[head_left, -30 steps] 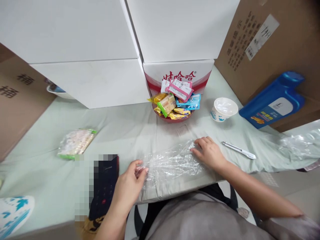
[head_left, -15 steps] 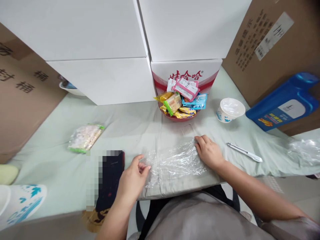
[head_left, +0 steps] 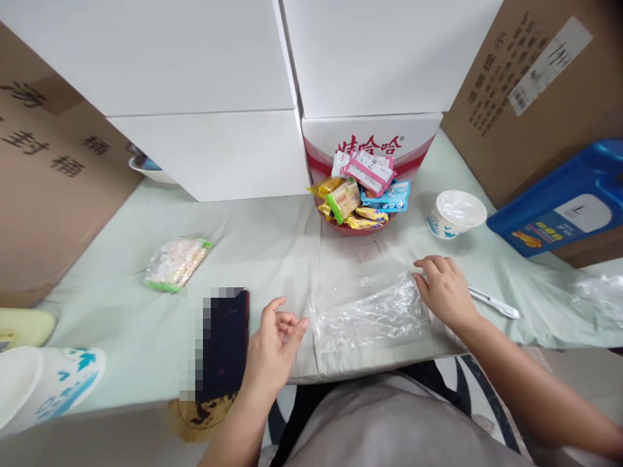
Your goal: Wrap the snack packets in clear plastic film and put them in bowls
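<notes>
A crumpled sheet of clear plastic wrap [head_left: 372, 311] lies on the pale green tablecloth [head_left: 253, 246] near the front edge. My right hand [head_left: 444, 288] rests on the wrap's right end, fingers curled down onto it. My left hand [head_left: 276, 337] hovers just left of the wrap, fingers loosely apart, holding nothing. A dark phone [head_left: 224, 340] lies beside my left hand.
A red bowl of snack packets [head_left: 363, 194] stands at the back centre before white boxes [head_left: 219, 97]. A white paper cup [head_left: 456, 213], a utility knife [head_left: 494, 303], a blue jug [head_left: 564, 207], a snack bag [head_left: 176, 263], cardboard boxes and more cups [head_left: 43, 389] surround them.
My left hand has let go of the wrap's left edge and opened. My right hand has slid right with the wrap, which now lies further right and more bunched.
</notes>
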Tool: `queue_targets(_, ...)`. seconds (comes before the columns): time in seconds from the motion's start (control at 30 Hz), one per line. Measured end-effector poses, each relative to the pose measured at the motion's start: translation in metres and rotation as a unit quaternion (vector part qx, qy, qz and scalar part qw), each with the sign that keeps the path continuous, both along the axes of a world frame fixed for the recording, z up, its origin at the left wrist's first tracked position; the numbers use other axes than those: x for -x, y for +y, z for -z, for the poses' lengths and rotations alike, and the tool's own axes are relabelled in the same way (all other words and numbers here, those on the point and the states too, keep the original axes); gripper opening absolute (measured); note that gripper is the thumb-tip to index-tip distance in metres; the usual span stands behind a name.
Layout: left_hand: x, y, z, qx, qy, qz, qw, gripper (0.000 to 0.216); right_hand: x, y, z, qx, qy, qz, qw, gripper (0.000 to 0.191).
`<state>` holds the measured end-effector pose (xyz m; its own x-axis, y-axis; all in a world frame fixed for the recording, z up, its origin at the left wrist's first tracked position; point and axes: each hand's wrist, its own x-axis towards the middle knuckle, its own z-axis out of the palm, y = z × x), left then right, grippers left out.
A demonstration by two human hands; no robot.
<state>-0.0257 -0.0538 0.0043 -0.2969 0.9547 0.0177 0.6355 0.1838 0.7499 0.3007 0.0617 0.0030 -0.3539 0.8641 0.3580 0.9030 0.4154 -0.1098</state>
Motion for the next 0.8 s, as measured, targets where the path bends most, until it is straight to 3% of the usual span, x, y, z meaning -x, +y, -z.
queue_targets(0.1,-0.007,-0.015,0.008,-0.06,0.005,0.014,0.998,0.049,0.005,-0.011,-0.011,-0.024,0.067,-0.077,0.994,0.017)
queue_targets(0.23,-0.019,-0.032,0.021,-0.131,0.059,0.026,0.989,0.045,0.013,-0.018,-0.007,0.048,0.083,-0.205,0.974,0.017)
queue_targets(0.33,-0.025,-0.033,0.022,-0.165,0.107,0.063,0.979,0.024,0.01,-0.012,0.005,0.063,0.049,-0.163,0.983,0.023)
queue_targets(0.47,-0.031,-0.029,0.012,-0.219,0.142,0.193,0.946,0.011,0.003,-0.005,0.007,0.01,0.043,-0.077,0.996,0.027)
queue_targets(0.57,-0.035,-0.026,0.011,-0.221,0.181,0.279,0.917,0.019,0.003,-0.01,0.002,0.018,0.049,-0.123,0.991,0.024)
queue_targets(0.7,-0.036,-0.024,0.021,-0.21,0.216,0.299,0.905,0.019,0.006,-0.017,0.012,0.067,0.019,-0.224,0.972,0.028)
queue_targets(0.8,-0.032,-0.024,0.022,-0.212,0.205,0.305,0.905,0.024,0.005,-0.019,0.026,0.067,-0.008,-0.201,0.977,0.038)
